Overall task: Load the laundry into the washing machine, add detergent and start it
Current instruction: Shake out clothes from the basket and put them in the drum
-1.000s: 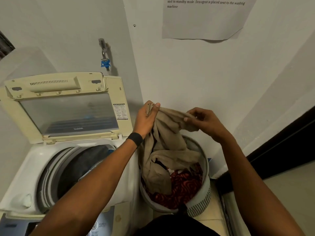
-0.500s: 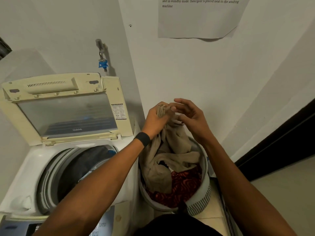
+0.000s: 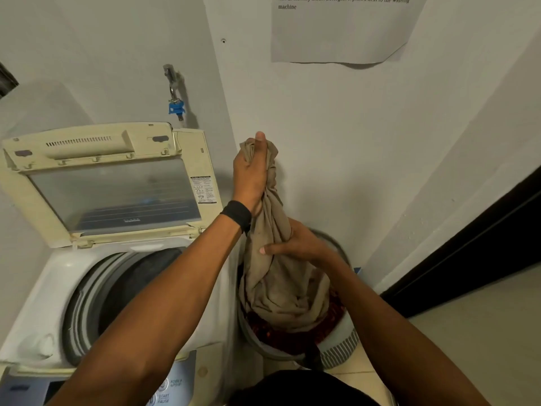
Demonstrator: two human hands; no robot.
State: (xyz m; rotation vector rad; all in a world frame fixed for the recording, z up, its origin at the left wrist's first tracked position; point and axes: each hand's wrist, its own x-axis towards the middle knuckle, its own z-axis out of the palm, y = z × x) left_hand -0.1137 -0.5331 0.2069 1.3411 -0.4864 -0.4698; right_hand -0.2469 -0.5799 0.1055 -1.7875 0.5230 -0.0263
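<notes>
A beige garment (image 3: 281, 288) hangs stretched above the laundry basket (image 3: 342, 350), its lower part still bunched inside. My left hand (image 3: 251, 174) grips its top end, raised in front of the wall. Lower down, my right hand (image 3: 295, 244) is wrapped round the garment's middle. Red patterned cloth (image 3: 272, 332) lies in the basket under it. To the left stands the top-loading washing machine (image 3: 58, 288) with its lid (image 3: 111, 183) up and its dark drum (image 3: 128, 291) exposed.
The machine's control panel (image 3: 169, 388) with a start button sits at the bottom edge. A tap with a blue fitting (image 3: 175, 106) is on the wall behind the machine. A paper notice (image 3: 339, 27) hangs above. A dark doorway (image 3: 483, 247) lies at right.
My left hand has lifted the beige garment higher out of the basket. My right hand left the top edge, dropped lower and now holds the garment's middle.
</notes>
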